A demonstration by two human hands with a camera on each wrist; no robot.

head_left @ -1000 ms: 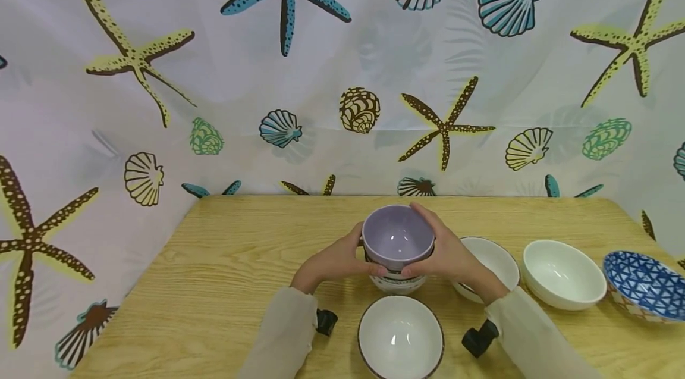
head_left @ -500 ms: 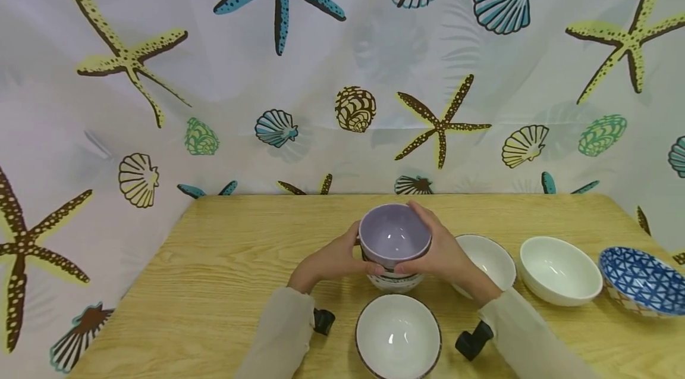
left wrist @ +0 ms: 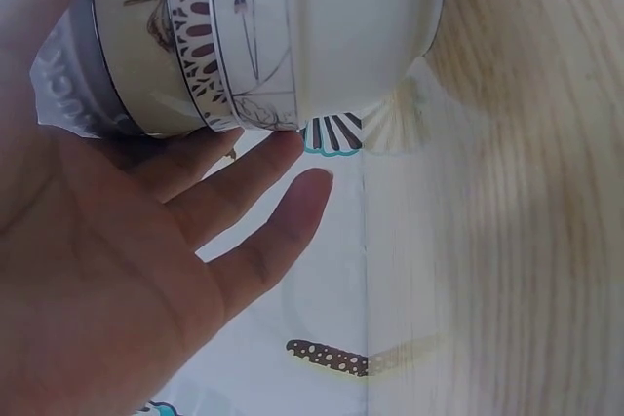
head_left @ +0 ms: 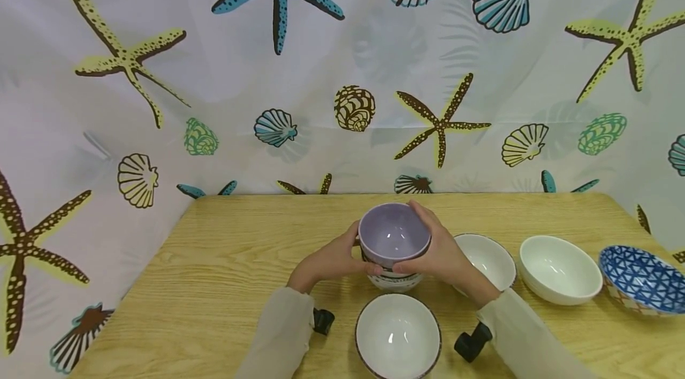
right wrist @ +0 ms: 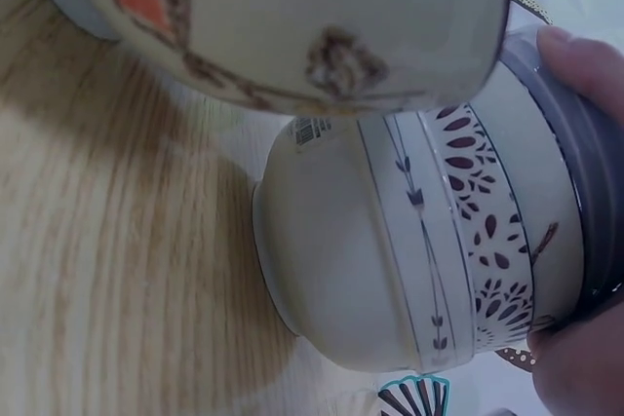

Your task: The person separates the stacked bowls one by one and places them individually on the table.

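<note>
A purple bowl (head_left: 395,233) sits on top of a stack of nested bowls. From the left side my left hand (head_left: 333,257) holds it, thumb at the front. My right hand (head_left: 445,253) grips the opposite side, its fingers round the far edge. Beneath are patterned white bowls (left wrist: 234,41), and the lowest bowl (right wrist: 331,250) stands on the table with a barcode sticker on its side. In the left wrist view, the left fingers (left wrist: 249,197) spread along the stack, some tips touching the patterned bands.
On the wooden table (head_left: 230,260), a dark-rimmed white bowl (head_left: 398,337) stands in front of the stack. To the right are another dark-rimmed bowl (head_left: 487,260), a plain white bowl (head_left: 559,272) and a blue patterned bowl (head_left: 644,278). A printed cloth (head_left: 321,69) hangs behind.
The head view has shifted slightly. Both hands stay on the purple bowl, and the bowls keep their places.
</note>
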